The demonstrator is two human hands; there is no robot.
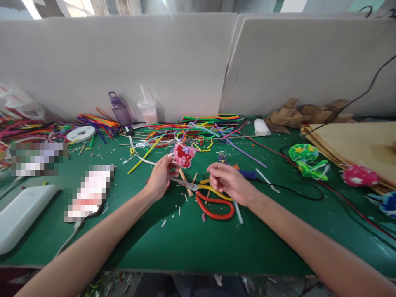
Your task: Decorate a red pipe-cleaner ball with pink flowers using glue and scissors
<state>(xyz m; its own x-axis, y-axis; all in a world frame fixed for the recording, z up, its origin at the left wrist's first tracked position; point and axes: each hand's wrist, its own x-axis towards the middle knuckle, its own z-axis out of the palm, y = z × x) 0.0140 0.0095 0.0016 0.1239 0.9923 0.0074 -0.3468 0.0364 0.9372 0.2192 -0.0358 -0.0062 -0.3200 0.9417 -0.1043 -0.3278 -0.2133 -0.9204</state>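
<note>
My left hand [162,173] is closed on a small red and pink fuzzy craft piece [183,155] with little flower shapes, holding it up above the table. To the right, my right hand [230,181] hovers apart from the piece with its fingers curled together; whatever they may pinch is too small to make out. Between and below the hands lie scissors [193,187] with a red handle and a yellow one. A blue-handled tool [248,174] with a black cord lies just beyond my right hand. A translucent stick [238,212] rests beneath that hand.
Pipe cleaners [198,128] in many colours are heaped along the back. A purple bottle [120,109] and a lidded cup [147,110] stand there. Phones [89,192] and a white power bank [24,216] lie left. Green craft pieces [305,153] and brown paper [355,140] lie right.
</note>
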